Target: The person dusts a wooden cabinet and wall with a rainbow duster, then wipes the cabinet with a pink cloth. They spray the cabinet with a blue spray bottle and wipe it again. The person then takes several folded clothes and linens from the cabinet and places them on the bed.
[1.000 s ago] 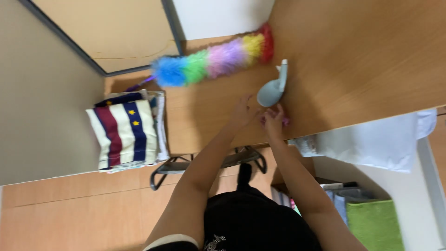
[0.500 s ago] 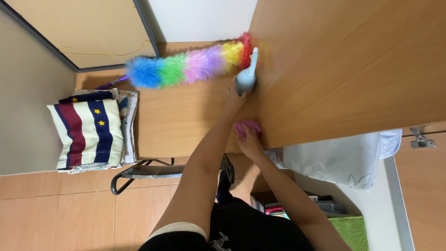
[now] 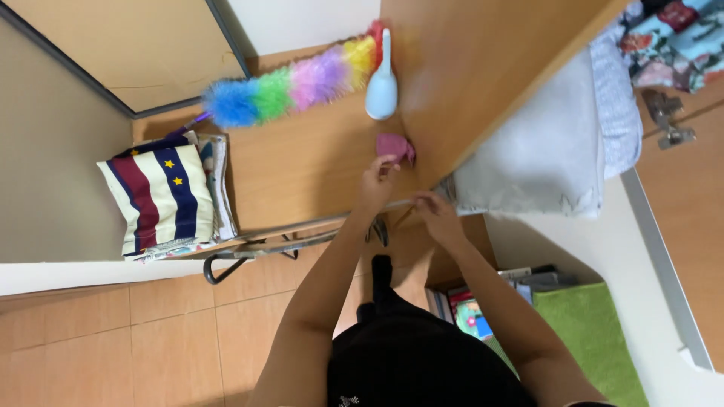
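Only one view here, the head camera looking down, so here goes. The left hand (image 3: 379,178) is up on the wooden desk (image 3: 302,162) with its fingertips pinched onto a small pink cloth (image 3: 395,145); the cloth sits bunched right at the tips of those fingers and lies flat on the wood, close to the taller wooden panel (image 3: 483,68) beside it. Just past the cloth, further out from the fingers, there's a pale blue spray bottle (image 3: 381,84) lying on its side, nozzle pointing away from the person. Touching the bottle's far end is a rainbow feather duster (image 3: 294,84), stretched across the desk away to the left of the fingers.

The right hand (image 3: 436,213) is lower down, at the desk's front edge, fingers curled in. Honestly can't tell if it's gripping anything or just resting against the edge. Right next to those fingers, on the outer side, hangs a white quilted blanket (image 3: 539,154).

Well off to the left of both hands there's a striped cushion with stars (image 3: 160,196) at the end of the desk. Below the hands it's orange floor tiles (image 3: 113,339) and a green mat (image 3: 596,332).
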